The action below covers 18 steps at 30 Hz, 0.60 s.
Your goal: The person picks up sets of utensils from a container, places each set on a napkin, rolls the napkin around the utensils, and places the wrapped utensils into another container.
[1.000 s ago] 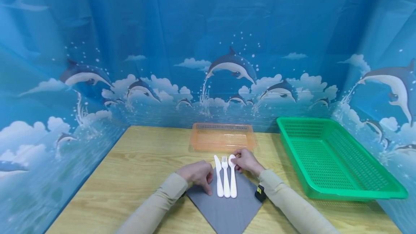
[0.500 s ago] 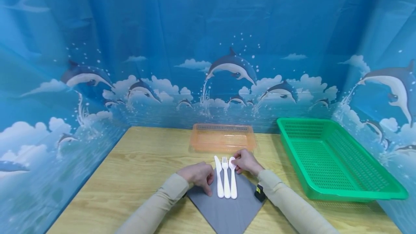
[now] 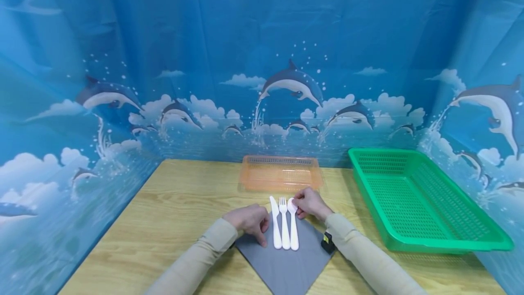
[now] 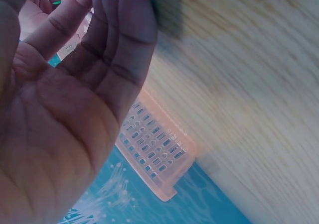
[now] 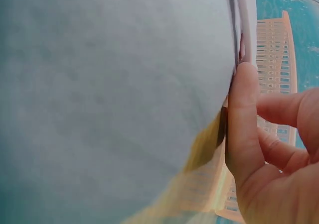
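Observation:
A white knife (image 3: 276, 226), fork (image 3: 284, 229) and spoon (image 3: 294, 233) lie side by side on a grey cloth (image 3: 289, 267), handles toward the person. My right hand (image 3: 312, 204) pinches the spoon at its bowl, which the fingers partly cover. In the right wrist view, the thumb of that hand (image 5: 269, 171) lies against the white spoon (image 5: 247, 20) at the edge of the grey cloth (image 5: 109, 84). My left hand (image 3: 249, 220) rests at the cloth's left side, thumb on it, left of the knife. The left wrist view shows this hand (image 4: 65, 104) with loosely bent fingers holding nothing visible.
Behind the cutlery stands an orange see-through basket (image 3: 282, 179). A large green basket (image 3: 450, 245) occupies the right side of the wooden table (image 3: 172, 199). Blue curtains with dolphins (image 3: 254, 22) enclose the back and both sides.

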Tool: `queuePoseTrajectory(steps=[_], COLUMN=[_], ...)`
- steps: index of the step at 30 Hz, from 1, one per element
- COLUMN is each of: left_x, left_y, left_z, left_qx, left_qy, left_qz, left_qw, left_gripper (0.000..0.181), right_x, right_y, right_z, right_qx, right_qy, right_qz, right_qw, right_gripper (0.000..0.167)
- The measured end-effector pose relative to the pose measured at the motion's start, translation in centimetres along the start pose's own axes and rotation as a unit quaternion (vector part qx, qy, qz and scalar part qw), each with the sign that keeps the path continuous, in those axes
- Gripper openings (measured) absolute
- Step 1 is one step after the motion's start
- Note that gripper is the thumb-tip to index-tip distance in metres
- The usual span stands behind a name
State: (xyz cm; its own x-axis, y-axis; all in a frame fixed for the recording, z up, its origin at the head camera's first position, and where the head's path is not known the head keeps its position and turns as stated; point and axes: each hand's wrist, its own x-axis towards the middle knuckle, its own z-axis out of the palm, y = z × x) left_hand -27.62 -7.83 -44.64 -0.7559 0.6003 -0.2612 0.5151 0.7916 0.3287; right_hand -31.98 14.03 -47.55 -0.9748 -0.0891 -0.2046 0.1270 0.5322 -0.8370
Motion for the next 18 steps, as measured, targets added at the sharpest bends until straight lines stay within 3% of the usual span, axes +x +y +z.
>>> queuePoseTrajectory(steps=[12, 18], left_x=[-0.3, -0.7], left_y=[-0.3, -0.2], left_z=[0.0, -0.1], left_qx=[-0.014, -0.015], left_qy=[0.004, 0.01], left_qz=[0.014, 0.022], left_qw=[0.9998, 0.9996], left_gripper=[0.034, 0.034], right_x=[-1.1, -2.4], right_y=[0.3, 0.2], right_z=[-1.0, -1.6], right_qx=[-0.011, -0.044], right_qy=[-0.018, -0.024], right_qz=[-0.005, -0.025], right_qw=[0.9998, 0.9984], right_gripper=[0.017, 0.013])
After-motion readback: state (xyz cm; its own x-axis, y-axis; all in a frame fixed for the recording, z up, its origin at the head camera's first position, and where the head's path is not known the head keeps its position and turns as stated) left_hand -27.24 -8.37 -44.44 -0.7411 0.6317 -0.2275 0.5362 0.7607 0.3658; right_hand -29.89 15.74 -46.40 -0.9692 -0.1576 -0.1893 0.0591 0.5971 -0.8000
